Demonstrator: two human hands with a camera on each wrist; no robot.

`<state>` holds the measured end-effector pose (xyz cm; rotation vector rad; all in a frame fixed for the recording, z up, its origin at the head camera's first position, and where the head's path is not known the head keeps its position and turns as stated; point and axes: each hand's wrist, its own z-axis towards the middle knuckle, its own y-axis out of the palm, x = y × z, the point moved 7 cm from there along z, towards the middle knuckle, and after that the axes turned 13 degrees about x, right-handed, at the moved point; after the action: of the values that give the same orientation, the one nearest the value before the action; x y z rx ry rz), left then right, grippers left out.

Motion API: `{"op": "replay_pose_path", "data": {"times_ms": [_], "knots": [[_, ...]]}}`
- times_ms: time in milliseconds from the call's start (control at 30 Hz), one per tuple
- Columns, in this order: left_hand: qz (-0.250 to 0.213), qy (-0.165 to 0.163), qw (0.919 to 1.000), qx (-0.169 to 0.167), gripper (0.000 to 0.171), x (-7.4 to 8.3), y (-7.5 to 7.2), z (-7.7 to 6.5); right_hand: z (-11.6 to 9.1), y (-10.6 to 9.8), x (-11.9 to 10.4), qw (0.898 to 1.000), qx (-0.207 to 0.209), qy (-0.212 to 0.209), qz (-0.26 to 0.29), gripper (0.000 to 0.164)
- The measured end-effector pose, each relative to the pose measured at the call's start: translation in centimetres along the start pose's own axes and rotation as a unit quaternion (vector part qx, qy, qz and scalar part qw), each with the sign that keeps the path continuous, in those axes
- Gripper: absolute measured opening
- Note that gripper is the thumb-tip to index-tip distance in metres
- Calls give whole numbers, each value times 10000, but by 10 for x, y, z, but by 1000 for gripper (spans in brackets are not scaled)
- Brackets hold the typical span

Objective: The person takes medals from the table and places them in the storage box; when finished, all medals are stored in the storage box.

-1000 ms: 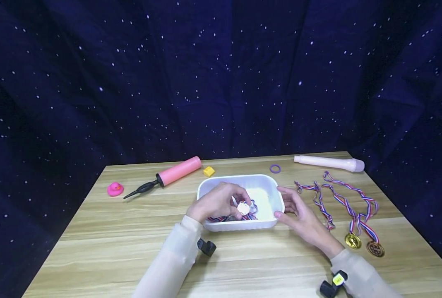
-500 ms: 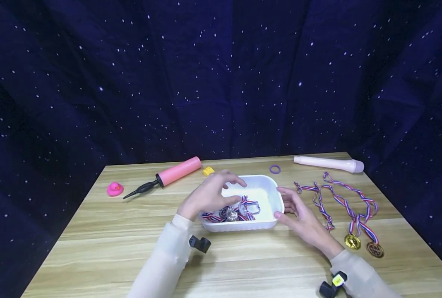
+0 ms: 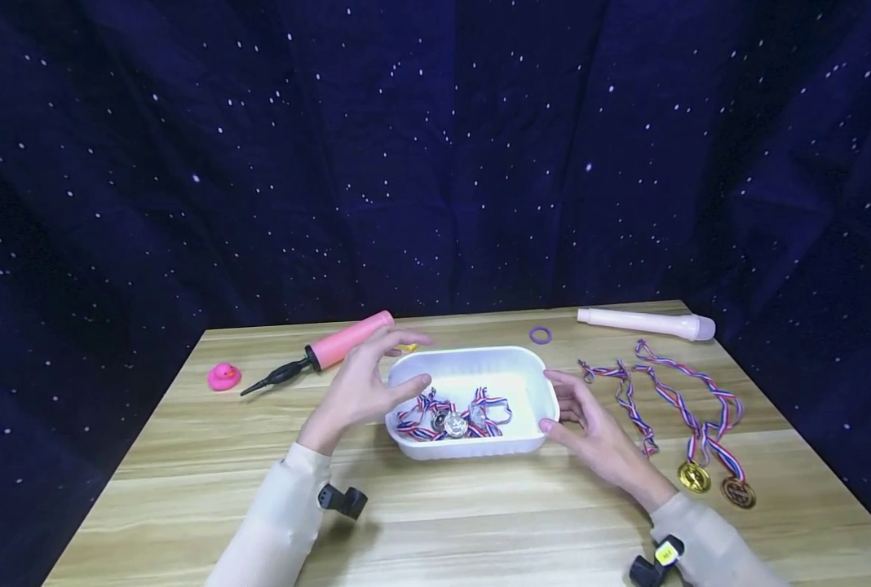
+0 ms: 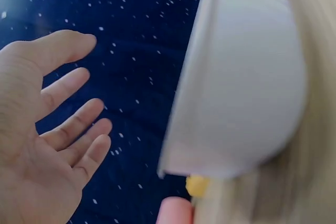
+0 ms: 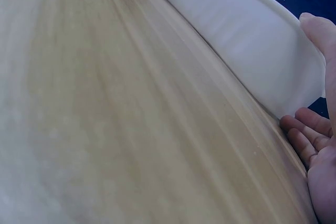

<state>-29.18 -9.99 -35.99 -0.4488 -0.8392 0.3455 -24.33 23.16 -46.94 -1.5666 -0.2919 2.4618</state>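
A white plastic basin (image 3: 479,447) stands on the table, holding several silver medals (image 3: 456,425) with red, white and blue ribbons. My left hand (image 3: 365,383) is spread at the basin's left end, thumb over the rim and nothing in its fingers. In the left wrist view that hand (image 4: 58,124) has its fingers apart, beside the basin's outer wall (image 4: 241,77). My right hand (image 3: 590,424) holds the basin's right end between thumb and fingers. Up close in the right wrist view, the thumb (image 5: 317,30) is at the rim and the other fingertips are low against the wall.
To the right lie a gold medal (image 3: 694,477) and a bronze medal (image 3: 739,492) with their ribbons. Behind are a pale pink toy microphone (image 3: 644,323), a purple ring (image 3: 541,335), a partly hidden yellow block (image 3: 408,348) and a pink balloon pump (image 3: 343,342). A pink rubber duck (image 3: 224,376) sits far left.
My left hand has let go of a silver medal inside the basin, opened, and drawn up and left to the basin's left end. The right hand stays at the right end.
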Motion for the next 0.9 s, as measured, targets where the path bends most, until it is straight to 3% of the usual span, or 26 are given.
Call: {"op": "replay_pose_path", "data": {"times_ms": [167, 333, 500, 600, 767, 900], "knots": [[-187, -222, 9995, 120, 57, -17, -12, -19, 0, 0, -2, 10000, -42, -67, 11, 74], [-533, -835, 9950, 148, 64, -39, -13, -41, 0, -1, -1, 10000, -45, -35, 65, 73], [-1187, -1626, 9794, 156, 68, -59, -4, -60, 0, -1, 1, 9999, -40, 12, 105, 72], [-1617, -1933, 9677, 65, 68, -68, 4, -67, 0, -1, 2, 9999, -44, 8, 117, 72], [-2038, -2116, 9559, -24, 68, -75, 14, -74, 0, 0, 2, 10000, -23, 33, 57, 73], [-2088, -2227, 9523, -31, 68, -79, 16, -79, 0, 1, 2, 10000, -15, 59, 13, 74]]}}
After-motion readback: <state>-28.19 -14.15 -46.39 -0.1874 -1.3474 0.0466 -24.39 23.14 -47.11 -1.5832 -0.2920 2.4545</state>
